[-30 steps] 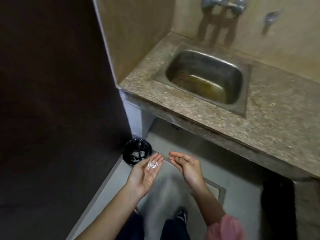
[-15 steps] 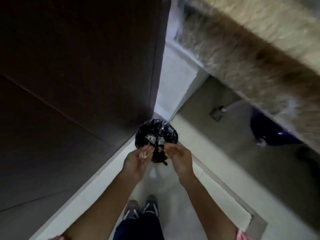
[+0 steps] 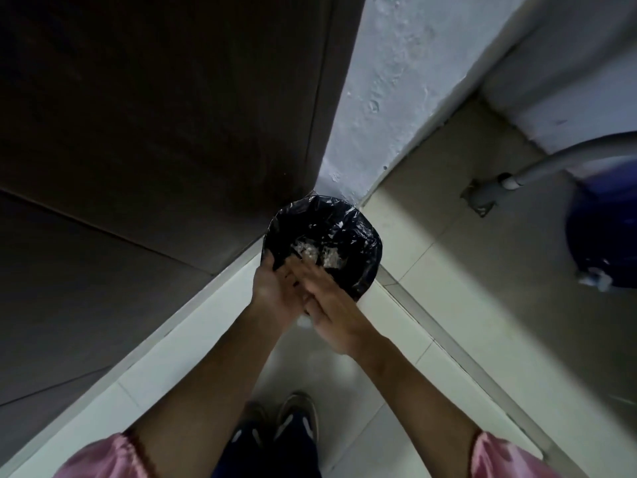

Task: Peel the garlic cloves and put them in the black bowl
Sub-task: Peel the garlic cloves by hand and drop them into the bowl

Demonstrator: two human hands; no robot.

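A small bin lined with a black plastic bag stands on the floor in the corner. Pale garlic skins lie inside it. My left hand is tilted over the bin's near rim, palm turned inward. My right hand lies across the left palm with straight fingers that reach over the bin. Whether any skins remain on the left palm is hidden by the right hand. No garlic cloves and no black bowl are in view.
A dark panel fills the left side. A white plastered pillar rises behind the bin. A grey pipe and a blue bucket sit at the right. My shoes stand on pale floor tiles.
I have turned from the sink and bent down to the bin. My left hand, which carried skins on its open palm, now tips over the bin, and my right hand has moved across it.
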